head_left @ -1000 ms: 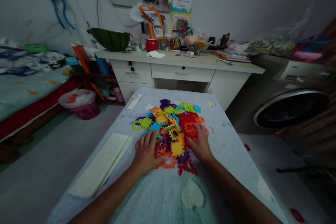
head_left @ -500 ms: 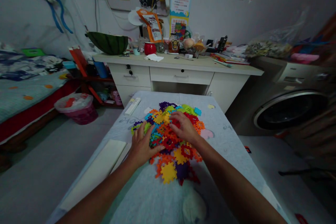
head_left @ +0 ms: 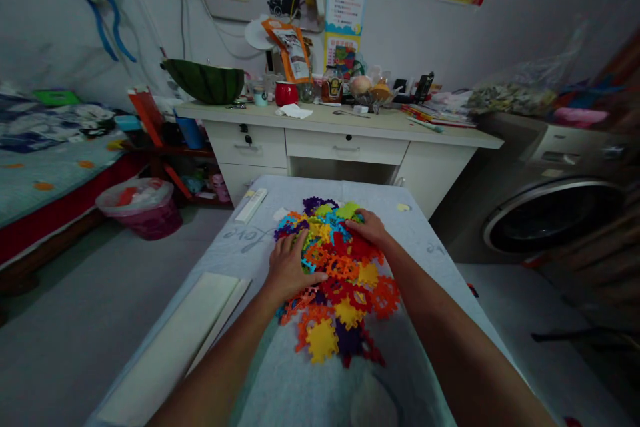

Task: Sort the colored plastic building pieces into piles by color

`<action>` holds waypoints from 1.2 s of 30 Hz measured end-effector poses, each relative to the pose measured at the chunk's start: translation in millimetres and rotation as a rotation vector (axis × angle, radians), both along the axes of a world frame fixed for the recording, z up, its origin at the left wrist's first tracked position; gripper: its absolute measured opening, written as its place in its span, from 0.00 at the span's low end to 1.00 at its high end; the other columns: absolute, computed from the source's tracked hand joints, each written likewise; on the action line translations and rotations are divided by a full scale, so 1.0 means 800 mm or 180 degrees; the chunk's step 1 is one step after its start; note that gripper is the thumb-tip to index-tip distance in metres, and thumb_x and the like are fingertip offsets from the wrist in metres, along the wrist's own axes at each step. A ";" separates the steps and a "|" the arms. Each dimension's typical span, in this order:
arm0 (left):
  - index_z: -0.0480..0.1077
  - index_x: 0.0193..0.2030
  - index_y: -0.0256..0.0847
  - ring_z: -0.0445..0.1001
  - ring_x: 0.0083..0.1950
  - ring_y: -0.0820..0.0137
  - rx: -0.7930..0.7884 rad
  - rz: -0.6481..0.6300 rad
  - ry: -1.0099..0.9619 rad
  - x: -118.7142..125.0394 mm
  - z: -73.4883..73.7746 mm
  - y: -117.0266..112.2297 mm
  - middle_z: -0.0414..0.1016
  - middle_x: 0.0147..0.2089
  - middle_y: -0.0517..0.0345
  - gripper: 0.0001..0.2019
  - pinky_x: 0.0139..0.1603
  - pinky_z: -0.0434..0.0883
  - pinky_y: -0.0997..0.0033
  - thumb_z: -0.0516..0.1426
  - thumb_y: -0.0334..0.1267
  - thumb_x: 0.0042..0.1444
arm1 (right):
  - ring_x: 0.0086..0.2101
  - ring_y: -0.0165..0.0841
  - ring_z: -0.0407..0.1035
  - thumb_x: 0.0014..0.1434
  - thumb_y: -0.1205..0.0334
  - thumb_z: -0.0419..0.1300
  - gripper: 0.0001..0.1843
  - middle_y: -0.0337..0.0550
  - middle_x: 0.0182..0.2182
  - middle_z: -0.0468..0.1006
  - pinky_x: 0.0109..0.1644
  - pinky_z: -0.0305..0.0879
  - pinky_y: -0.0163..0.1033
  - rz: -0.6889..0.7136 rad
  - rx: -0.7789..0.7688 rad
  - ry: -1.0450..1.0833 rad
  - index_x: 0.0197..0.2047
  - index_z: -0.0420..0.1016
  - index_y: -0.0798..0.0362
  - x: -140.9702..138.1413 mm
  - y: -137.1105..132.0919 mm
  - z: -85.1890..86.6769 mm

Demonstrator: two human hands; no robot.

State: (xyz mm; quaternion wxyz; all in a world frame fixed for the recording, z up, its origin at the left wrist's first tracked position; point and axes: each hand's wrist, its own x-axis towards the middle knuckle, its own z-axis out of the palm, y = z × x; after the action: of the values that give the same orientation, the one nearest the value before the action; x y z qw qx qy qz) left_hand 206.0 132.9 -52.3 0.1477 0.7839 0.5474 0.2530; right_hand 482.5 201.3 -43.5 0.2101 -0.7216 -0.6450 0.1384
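A heap of colourful toothed plastic toy pieces [head_left: 345, 267] lies on the cloth-covered table [head_left: 430, 267]. Against the heap's left side rests my left hand [head_left: 291, 268], open, its fingers forward and its thumb stretched across the pieces. My right hand [head_left: 371, 228] lies over the far right edge, its fingers extended onto red and green pieces, with the fingertips partly hard to make out. Neither hand visibly lifts a piece. At the near end of the heap are a yellow piece [head_left: 321, 340] and a purple piece [head_left: 349, 339].
Long white boxy pieces [head_left: 175, 340] lie along the table's left side, and a small white bar [head_left: 251, 205] sits farther back. Beyond stands a white desk [head_left: 345, 145] with a watermelon half [head_left: 205, 82] and jars. A washing machine [head_left: 550, 180] stands at the right.
My right hand has moved rightward from the middle of the heap to its far right edge. My left hand has shifted right, and the left-side pieces now sit closer in.
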 end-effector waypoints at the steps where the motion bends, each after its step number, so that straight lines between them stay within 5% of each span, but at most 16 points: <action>1: 0.54 0.71 0.46 0.60 0.67 0.48 0.0079 -0.0105 -0.0134 0.004 0.000 0.000 0.62 0.66 0.44 0.52 0.66 0.58 0.46 0.67 0.57 0.39 | 0.57 0.46 0.67 0.56 0.39 0.61 0.34 0.54 0.56 0.73 0.60 0.61 0.49 0.0111 0.0037 0.0104 0.59 0.71 0.51 -0.007 -0.005 0.000; 11: 0.55 0.68 0.40 0.65 0.67 0.57 0.0200 0.0187 -0.1226 0.002 -0.012 0.003 0.65 0.66 0.43 0.31 0.66 0.64 0.51 0.54 0.47 0.61 | 0.52 0.39 0.70 0.55 0.62 0.63 0.20 0.47 0.50 0.76 0.61 0.62 0.48 0.1082 0.0552 0.1147 0.52 0.75 0.51 -0.057 -0.060 0.011; 18: 0.64 0.61 0.40 0.66 0.64 0.56 0.0570 0.0718 -0.1062 -0.023 -0.005 0.017 0.69 0.59 0.43 0.23 0.66 0.63 0.49 0.48 0.48 0.64 | 0.50 0.38 0.72 0.57 0.54 0.64 0.15 0.42 0.49 0.79 0.58 0.64 0.45 0.2454 0.0216 0.1668 0.47 0.80 0.48 -0.087 -0.065 0.057; 20: 0.63 0.62 0.40 0.65 0.65 0.54 0.0586 0.0902 -0.0970 -0.032 -0.004 0.021 0.68 0.60 0.43 0.25 0.67 0.61 0.48 0.48 0.51 0.64 | 0.45 0.37 0.73 0.58 0.52 0.62 0.15 0.42 0.44 0.80 0.53 0.68 0.43 0.2277 0.0135 0.1834 0.44 0.80 0.50 -0.084 -0.042 0.062; 23: 0.58 0.66 0.38 0.61 0.68 0.52 0.0353 0.0999 -0.0848 -0.038 -0.007 0.023 0.63 0.64 0.40 0.31 0.68 0.58 0.45 0.50 0.55 0.62 | 0.38 0.37 0.74 0.61 0.53 0.57 0.15 0.44 0.36 0.80 0.46 0.69 0.43 0.1186 0.0271 0.1491 0.40 0.81 0.53 -0.077 0.006 0.060; 25: 0.54 0.68 0.37 0.57 0.70 0.50 0.0164 0.0993 -0.0732 -0.038 -0.010 0.022 0.60 0.67 0.37 0.36 0.69 0.56 0.43 0.52 0.57 0.60 | 0.45 0.41 0.73 0.60 0.53 0.58 0.17 0.49 0.42 0.80 0.52 0.67 0.46 0.0367 0.0377 0.0926 0.45 0.80 0.55 -0.073 0.035 0.056; 28: 0.53 0.70 0.36 0.52 0.73 0.46 -0.0024 0.1008 -0.0566 -0.036 -0.013 0.022 0.55 0.69 0.34 0.42 0.69 0.53 0.41 0.54 0.61 0.56 | 0.58 0.51 0.64 0.56 0.44 0.63 0.36 0.60 0.59 0.71 0.61 0.59 0.56 -0.0378 0.0002 0.0346 0.63 0.69 0.55 -0.074 0.063 0.044; 32: 0.53 0.70 0.35 0.56 0.71 0.46 -0.0018 0.0803 -0.0485 -0.039 -0.014 0.025 0.58 0.67 0.35 0.45 0.69 0.55 0.42 0.58 0.61 0.52 | 0.62 0.56 0.60 0.51 0.33 0.64 0.48 0.60 0.63 0.67 0.63 0.55 0.62 -0.0109 -0.0549 0.0195 0.67 0.63 0.51 -0.087 0.070 0.026; 36: 0.51 0.71 0.38 0.60 0.69 0.49 -0.0035 0.0529 -0.0734 -0.042 -0.015 0.030 0.61 0.66 0.38 0.49 0.67 0.59 0.46 0.63 0.58 0.46 | 0.58 0.49 0.66 0.47 0.43 0.70 0.41 0.51 0.58 0.73 0.62 0.61 0.54 0.0559 -0.0477 0.0658 0.62 0.69 0.48 -0.097 0.058 0.018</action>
State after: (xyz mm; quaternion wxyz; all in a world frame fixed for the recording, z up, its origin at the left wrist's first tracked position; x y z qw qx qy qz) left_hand 172.2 156.9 -64.5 0.1925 0.7008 0.5912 0.3497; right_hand 405.1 248.0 -29.0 0.2080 -0.6579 -0.6684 0.2776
